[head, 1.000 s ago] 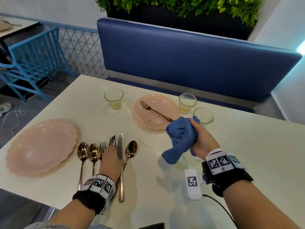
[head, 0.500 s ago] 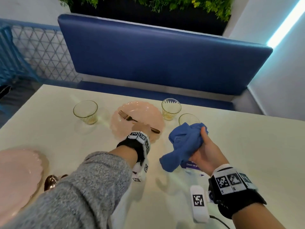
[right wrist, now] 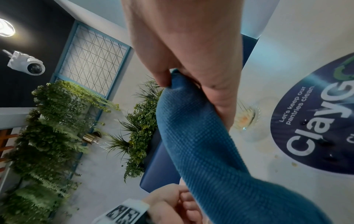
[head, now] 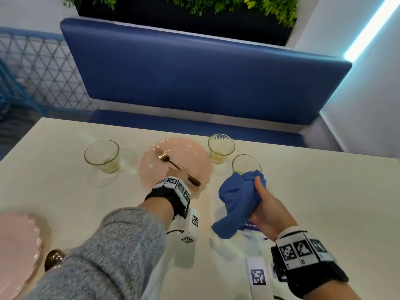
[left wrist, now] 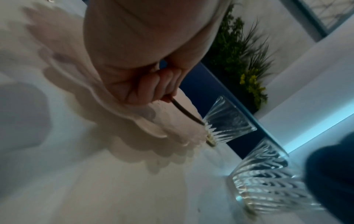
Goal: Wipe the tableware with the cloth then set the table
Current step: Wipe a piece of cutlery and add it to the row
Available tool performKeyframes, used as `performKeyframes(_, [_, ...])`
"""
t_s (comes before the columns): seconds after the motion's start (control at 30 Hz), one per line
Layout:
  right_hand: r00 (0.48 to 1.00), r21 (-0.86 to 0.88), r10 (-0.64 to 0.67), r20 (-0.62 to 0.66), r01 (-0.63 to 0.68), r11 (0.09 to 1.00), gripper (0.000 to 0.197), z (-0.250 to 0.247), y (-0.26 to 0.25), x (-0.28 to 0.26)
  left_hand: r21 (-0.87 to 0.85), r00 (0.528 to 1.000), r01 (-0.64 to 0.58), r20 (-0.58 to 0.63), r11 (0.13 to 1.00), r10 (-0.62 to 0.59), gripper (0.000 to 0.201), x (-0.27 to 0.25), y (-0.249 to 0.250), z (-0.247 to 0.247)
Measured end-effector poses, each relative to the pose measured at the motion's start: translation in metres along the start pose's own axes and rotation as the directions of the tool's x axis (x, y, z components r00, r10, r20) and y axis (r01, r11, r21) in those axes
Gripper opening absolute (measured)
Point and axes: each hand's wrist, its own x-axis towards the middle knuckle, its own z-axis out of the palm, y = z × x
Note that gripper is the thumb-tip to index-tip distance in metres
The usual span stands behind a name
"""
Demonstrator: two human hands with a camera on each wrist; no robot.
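A gold fork (head: 165,158) lies across the far pink plate (head: 188,151). My left hand (head: 181,172) reaches over the plate's near rim. In the left wrist view its fingers (left wrist: 151,89) curl round the handle of the fork (left wrist: 184,112), whose tines rest on the plate (left wrist: 134,115). To the right, my right hand (head: 265,205) grips a bunched blue cloth (head: 237,199) just above the table. The cloth (right wrist: 201,136) hangs down from the thumb and fingers.
Three ribbed glasses stand near the plate: one to its left (head: 101,156), two to its right (head: 221,148) (head: 246,164). A second pink plate (head: 15,252) and a spoon (head: 54,259) lie at the near left. A printed sticker (right wrist: 316,121) lies under my right hand. A blue bench (head: 194,79) runs behind the table.
My left hand left the row of cutlery at the near left, reached across to the far plate and took hold of the fork's handle. The right hand still holds the cloth.
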Motion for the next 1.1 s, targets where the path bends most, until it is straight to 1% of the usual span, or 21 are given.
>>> performKeyframes(0.03, [1.000,-0.039,0.016,0.010,-0.016,0.999,0.041,0.001,0.000,0.003,0.105,0.999,-0.041,-0.005,0.994,0.042,0.044,0.000,-0.003,-0.004])
performKeyframes(0.07, [0.999,-0.081,0.026,0.020,-0.024,0.996,0.044,0.002,0.000,0.005,0.190,0.995,-0.100,0.037,0.977,0.095,0.042,0.002,-0.006,-0.006])
performKeyframes(0.1, [0.999,-0.103,0.029,0.034,-0.026,0.994,0.045,0.004,0.001,0.006,0.122,0.991,-0.121,0.071,0.985,0.113,0.036,-0.002,-0.010,-0.011])
performKeyframes(0.17, [0.998,-0.079,0.032,0.049,-0.028,0.996,0.047,0.009,0.003,0.009,0.018,0.979,-0.159,0.134,0.987,0.155,0.019,-0.014,-0.017,-0.017])
performKeyframes(0.27, [0.996,-0.070,-0.011,0.087,0.017,0.997,0.046,0.032,0.010,0.016,-0.031,0.941,-0.243,0.235,0.969,0.244,0.022,-0.048,-0.033,-0.024])
performKeyframes(0.33, [0.990,-0.072,-0.055,0.130,0.065,0.995,0.047,0.050,0.019,0.018,-0.005,0.904,-0.308,0.310,0.952,0.294,0.024,-0.071,-0.045,-0.024])
performKeyframes(0.37, [0.985,-0.110,-0.080,0.150,0.097,0.989,0.046,0.059,0.023,0.017,0.013,0.884,-0.338,0.348,0.941,0.312,0.025,-0.083,-0.051,-0.023])
performKeyframes(0.4, [0.979,-0.189,-0.105,0.174,0.138,0.972,0.042,0.067,0.027,0.016,0.030,0.865,-0.360,0.385,0.933,0.321,0.023,-0.093,-0.058,-0.022])
performKeyframes(0.47, [0.970,-0.369,-0.184,0.162,0.232,0.900,0.037,0.078,0.034,0.012,0.033,0.845,-0.359,0.435,0.933,0.309,0.020,-0.110,-0.069,-0.022])
performKeyframes(0.53, [0.957,-0.449,-0.278,0.079,0.283,0.848,0.030,0.081,0.037,0.011,0.094,0.845,-0.377,0.442,0.921,0.301,0.021,-0.123,-0.075,-0.028])
performKeyframes(0.6, [0.931,-0.530,-0.363,0.028,0.322,0.785,0.023,0.078,0.037,0.009,0.179,0.855,-0.406,0.420,0.896,0.304,0.023,-0.130,-0.077,-0.035])
performKeyframes(0.7, [0.852,-0.662,-0.516,0.084,0.435,0.611,0.029,0.071,0.031,0.004,0.244,0.861,-0.429,0.402,0.870,0.312,0.029,-0.141,-0.074,-0.049])
performKeyframes(0.77, [0.811,-0.737,-0.565,0.152,0.474,0.481,0.033,0.068,0.025,-0.001,0.243,0.858,-0.433,0.405,0.868,0.315,0.029,-0.152,-0.073,-0.059])
performKeyframes(0.83, [0.783,-0.776,-0.590,0.195,0.492,0.395,0.035,0.063,0.019,-0.007,0.249,0.855,-0.436,0.415,0.865,0.311,0.029,-0.161,-0.076,-0.068])
performKeyframes(0.87, [0.765,-0.790,-0.618,0.180,0.487,0.373,0.035,0.059,0.011,-0.012,0.260,0.855,-0.434,0.420,0.862,0.304,0.029,-0.166,-0.080,-0.072])
performKeyframes(0.9, [0.738,-0.800,-0.661,0.133,0.474,0.368,0.035,0.052,0.002,-0.013,0.272,0.859,-0.425,0.421,0.863,0.291,0.029,-0.170,-0.084,-0.076])
performKeyframes(0.97, [0.713,-0.803,-0.701,0.017,0.428,0.415,0.035,0.033,-0.017,-0.012,0.263,0.875,-0.400,0.395,0.878,0.281,0.029,-0.176,-0.090,-0.084])
performKeyframes(1.0, [0.733,-0.788,-0.680,-0.017,0.409,0.460,0.036,0.025,-0.024,-0.014,0.236,0.883,-0.392,0.370,0.889,0.291,0.029,-0.176,-0.093,-0.087])
performKeyframes(1.03, [0.768,-0.748,-0.640,-0.022,0.412,0.521,0.040,0.019,-0.027,-0.017,0.200,0.889,-0.385,0.343,0.901,0.304,0.029,-0.175,-0.095,-0.088])
performKeyframes(1.07, [0.812,-0.695,-0.583,-0.007,0.415,0.586,0.046,0.016,-0.026,-0.024,0.171,0.893,-0.382,0.322,0.908,0.315,0.028,-0.175,-0.096,-0.086])
performKeyframes(1.1, [0.862,-0.638,-0.506,0.041,0.412,0.650,0.053,0.015,-0.020,-0.031,0.161,0.893,-0.385,0.314,0.909,0.323,0.028,-0.175,-0.097,-0.080])
